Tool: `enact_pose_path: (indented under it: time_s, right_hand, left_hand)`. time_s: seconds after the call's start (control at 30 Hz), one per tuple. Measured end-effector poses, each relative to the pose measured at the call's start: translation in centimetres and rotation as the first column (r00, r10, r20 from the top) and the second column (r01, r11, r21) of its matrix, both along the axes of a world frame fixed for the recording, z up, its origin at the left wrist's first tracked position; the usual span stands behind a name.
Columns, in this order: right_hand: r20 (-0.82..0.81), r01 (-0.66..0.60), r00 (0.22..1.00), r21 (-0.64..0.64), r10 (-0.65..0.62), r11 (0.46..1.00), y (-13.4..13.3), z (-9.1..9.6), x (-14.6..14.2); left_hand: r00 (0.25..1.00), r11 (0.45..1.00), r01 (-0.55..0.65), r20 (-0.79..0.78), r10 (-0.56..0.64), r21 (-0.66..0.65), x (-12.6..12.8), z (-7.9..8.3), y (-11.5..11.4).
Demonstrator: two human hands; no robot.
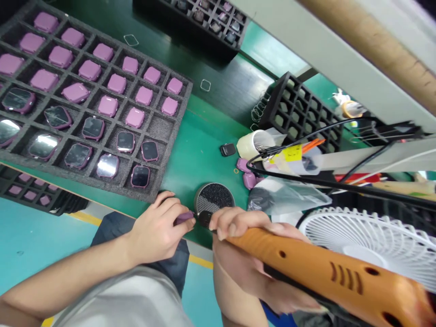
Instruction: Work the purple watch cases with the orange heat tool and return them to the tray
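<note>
My left hand (160, 231) is closed around a small purple watch case (184, 217) at the near edge of the green bench. My right hand (243, 229) grips an orange electric screwdriver (327, 272), whose black tip (205, 219) meets the watch case. Just behind the two hands sits a round tin (214, 198) filled with tiny dark screws.
A black foam tray (163, 136) at the left holds several purple watch cases, some face up with screens. More trays stand at the back (190, 22) and right (299, 109). A white fan (374, 245), cables, plastic bags (286, 193) and loose cases (248, 179) crowd the right.
</note>
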State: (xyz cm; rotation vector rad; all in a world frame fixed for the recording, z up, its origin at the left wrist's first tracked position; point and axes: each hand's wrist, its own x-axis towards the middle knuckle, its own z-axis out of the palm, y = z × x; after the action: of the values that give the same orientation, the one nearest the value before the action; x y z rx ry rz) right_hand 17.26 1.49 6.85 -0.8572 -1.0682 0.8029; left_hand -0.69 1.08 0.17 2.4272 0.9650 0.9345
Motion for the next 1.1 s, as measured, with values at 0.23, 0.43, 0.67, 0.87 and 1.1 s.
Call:
enact_pose_path:
  time_s: [0.23, 0.43, 0.67, 0.87, 1.1]
  right_hand:
    - [-0.021, 0.121, 0.993, 0.068, -0.12, 0.99, 1.5, -0.5, 1.9]
    - [-0.052, 0.132, 0.99, 0.06, -0.129, 0.99, 1.7, -1.5, 1.6]
    - [-0.055, 0.129, 0.991, 0.057, -0.126, 0.99, 1.7, -1.6, 1.6]
    - [-0.047, 0.118, 0.992, 0.061, -0.115, 0.991, 1.6, -1.5, 1.7]
    - [-0.063, 0.109, 0.992, 0.057, -0.106, 0.992, 1.9, -1.8, 1.8]
  left_hand:
    - [0.994, 0.995, 0.086, -0.062, -0.089, -0.054, -0.4, 0.5, 0.0]
    - [0.997, 0.999, 0.002, -0.076, -0.005, -0.045, -0.2, 0.4, 0.0]
    - [0.989, 0.987, 0.11, -0.09, -0.121, -0.119, -0.7, 0.8, 0.2]
    - [0.992, 0.991, 0.094, -0.071, -0.101, -0.093, -0.7, 0.5, 0.2]
    - [0.995, 0.996, 0.076, -0.065, -0.079, -0.051, -0.5, 0.4, 0.3]
